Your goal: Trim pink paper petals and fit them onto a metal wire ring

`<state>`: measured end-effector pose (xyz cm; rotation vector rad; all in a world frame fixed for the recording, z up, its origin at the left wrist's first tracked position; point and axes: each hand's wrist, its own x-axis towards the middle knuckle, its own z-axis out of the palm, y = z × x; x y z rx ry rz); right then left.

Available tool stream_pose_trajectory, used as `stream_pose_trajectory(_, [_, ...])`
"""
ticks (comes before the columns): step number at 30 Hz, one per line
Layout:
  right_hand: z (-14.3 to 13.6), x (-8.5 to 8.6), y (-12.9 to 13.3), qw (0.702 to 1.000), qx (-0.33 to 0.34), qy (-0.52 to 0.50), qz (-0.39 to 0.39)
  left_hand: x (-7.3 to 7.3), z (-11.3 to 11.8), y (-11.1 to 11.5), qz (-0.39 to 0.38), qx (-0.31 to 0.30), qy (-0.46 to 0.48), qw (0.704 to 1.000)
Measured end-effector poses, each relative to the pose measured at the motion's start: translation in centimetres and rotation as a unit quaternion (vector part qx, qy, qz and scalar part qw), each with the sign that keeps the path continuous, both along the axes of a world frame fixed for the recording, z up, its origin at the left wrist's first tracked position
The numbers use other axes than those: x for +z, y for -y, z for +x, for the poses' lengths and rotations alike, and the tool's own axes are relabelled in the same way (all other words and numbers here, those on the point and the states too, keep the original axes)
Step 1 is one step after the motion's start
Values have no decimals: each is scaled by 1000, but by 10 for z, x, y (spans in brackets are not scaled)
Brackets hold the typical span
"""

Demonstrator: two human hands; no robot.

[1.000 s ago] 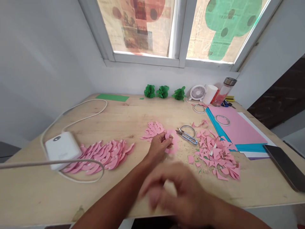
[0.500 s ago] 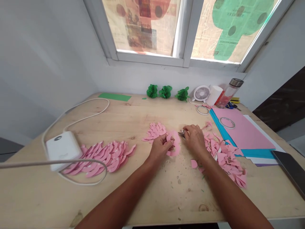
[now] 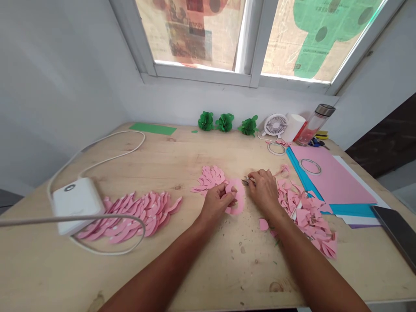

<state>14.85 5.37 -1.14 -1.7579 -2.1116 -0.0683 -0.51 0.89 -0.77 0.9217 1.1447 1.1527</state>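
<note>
Between the fingers of my left hand (image 3: 216,200) is a curved pink paper piece (image 3: 239,200), ring-like in outline. My right hand (image 3: 262,187) is closed round small scissors (image 3: 247,180), whose blades point left toward the paper's upper right edge; a small gap seems to separate them. Just behind my left hand lies a little pile of thin pink paper strips (image 3: 209,177). Pink paper scraps (image 3: 308,214) are heaped beside my right forearm, and a small pink offcut (image 3: 263,224) lies under the wrist.
Curved pink paper pieces (image 3: 143,214) lie at left by a white power bank (image 3: 78,201) with a looping cable. Green paper flowers (image 3: 225,123) line the wall near a small fan (image 3: 275,125) and a bottle (image 3: 316,125). Coloured sheets (image 3: 338,182) and a phone (image 3: 394,232) are at right.
The view has shifted slightly. The pink paper is turned a little in my left hand, and my right hand stays beside it with the scissors.
</note>
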Motion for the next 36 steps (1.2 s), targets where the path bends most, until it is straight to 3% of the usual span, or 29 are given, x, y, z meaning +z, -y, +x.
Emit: stream_pose_trajectory(36, [-5, -11, -7, 997, 23, -66, 21, -6, -1, -2, 6, -10, -4, 1000])
